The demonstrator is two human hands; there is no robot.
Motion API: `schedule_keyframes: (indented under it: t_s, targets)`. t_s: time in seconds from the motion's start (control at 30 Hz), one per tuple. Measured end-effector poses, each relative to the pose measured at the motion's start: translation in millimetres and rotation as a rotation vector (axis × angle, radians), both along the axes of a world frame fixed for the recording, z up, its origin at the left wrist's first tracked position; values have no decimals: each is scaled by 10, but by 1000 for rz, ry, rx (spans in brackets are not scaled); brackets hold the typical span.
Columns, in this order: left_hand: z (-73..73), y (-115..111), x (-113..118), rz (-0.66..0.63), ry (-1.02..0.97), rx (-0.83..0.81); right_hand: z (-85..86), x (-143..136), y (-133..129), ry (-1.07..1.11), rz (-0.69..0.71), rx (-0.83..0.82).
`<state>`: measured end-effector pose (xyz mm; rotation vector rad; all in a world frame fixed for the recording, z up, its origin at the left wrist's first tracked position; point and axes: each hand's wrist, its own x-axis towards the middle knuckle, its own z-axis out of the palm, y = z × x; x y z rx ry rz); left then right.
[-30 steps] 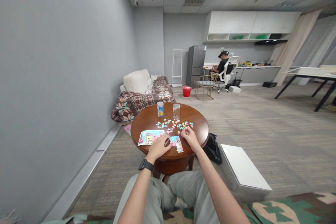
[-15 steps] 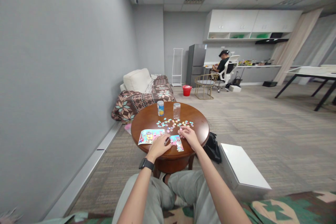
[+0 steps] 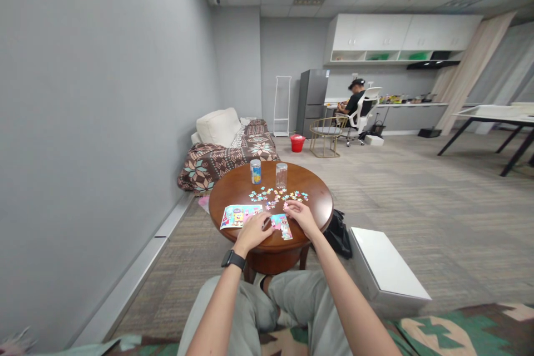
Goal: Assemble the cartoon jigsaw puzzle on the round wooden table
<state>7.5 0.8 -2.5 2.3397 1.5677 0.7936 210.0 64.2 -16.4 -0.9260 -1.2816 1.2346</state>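
On the round brown table (image 3: 312, 181) lies a printed cartoon picture sheet (image 3: 237, 217), its right part under my left hand (image 3: 254, 231). The fingers of that hand are apart and rest at the left edge of a partly joined puzzle (image 3: 283, 227). My right hand (image 3: 301, 216) is at the upper right of the joined part, thumb and fingers pinched at a small pink puzzle piece (image 3: 286, 206). Loose puzzle pieces (image 3: 273, 196) are scattered just beyond both hands.
A labelled jar (image 3: 256, 172) and a clear jar (image 3: 281, 176) stand at the table's far side. A white box (image 3: 390, 261) and a black bag (image 3: 339, 236) are on the floor at right. A person (image 3: 355, 100) sits far back.
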Motion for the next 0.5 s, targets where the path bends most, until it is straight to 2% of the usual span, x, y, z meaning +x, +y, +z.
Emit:
schedule_keyframes:
  t_s: [0.5]
  targets:
    - [-24, 10, 3, -2, -1, 9, -39, 24, 38, 8, 8, 12]
